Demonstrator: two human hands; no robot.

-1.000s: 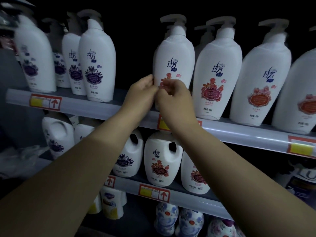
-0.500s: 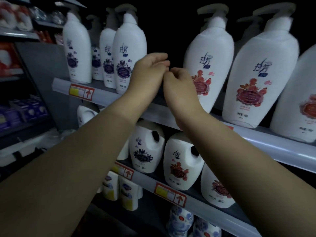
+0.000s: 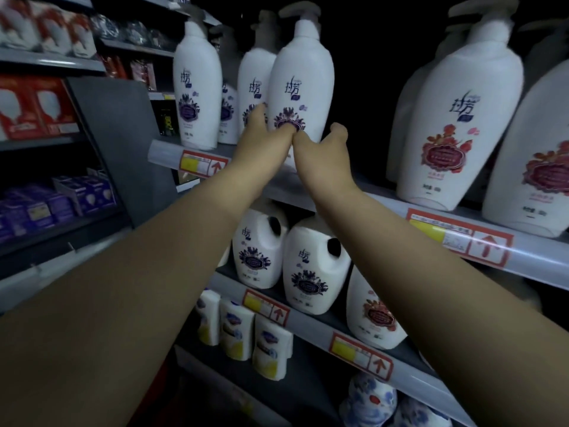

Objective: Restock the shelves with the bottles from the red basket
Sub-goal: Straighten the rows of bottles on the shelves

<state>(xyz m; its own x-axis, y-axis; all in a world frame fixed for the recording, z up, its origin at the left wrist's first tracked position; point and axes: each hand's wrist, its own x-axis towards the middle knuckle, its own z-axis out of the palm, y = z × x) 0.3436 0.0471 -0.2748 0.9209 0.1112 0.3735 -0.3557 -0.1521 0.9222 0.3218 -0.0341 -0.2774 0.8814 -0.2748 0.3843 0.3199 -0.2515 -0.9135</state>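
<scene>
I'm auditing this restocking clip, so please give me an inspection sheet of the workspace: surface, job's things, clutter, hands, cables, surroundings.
Surface: upper shelf, price tags on its rail, bottles standing upright.
Job's things: purple-label pump bottle at the shelf front; red basket not in view.
Clutter: nothing seen.
Hands: left hand and right hand both hold that bottle's lower part.
Cables: nothing seen.
Surroundings: red-label pump bottles to the right, handled jugs on the shelf below, red boxes at left.

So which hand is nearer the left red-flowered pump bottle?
Right. The right hand sits left of the red-flowered pump bottle, on the purple-flowered pump bottle; the left hand grips that bottle's far side, farther left.
</scene>
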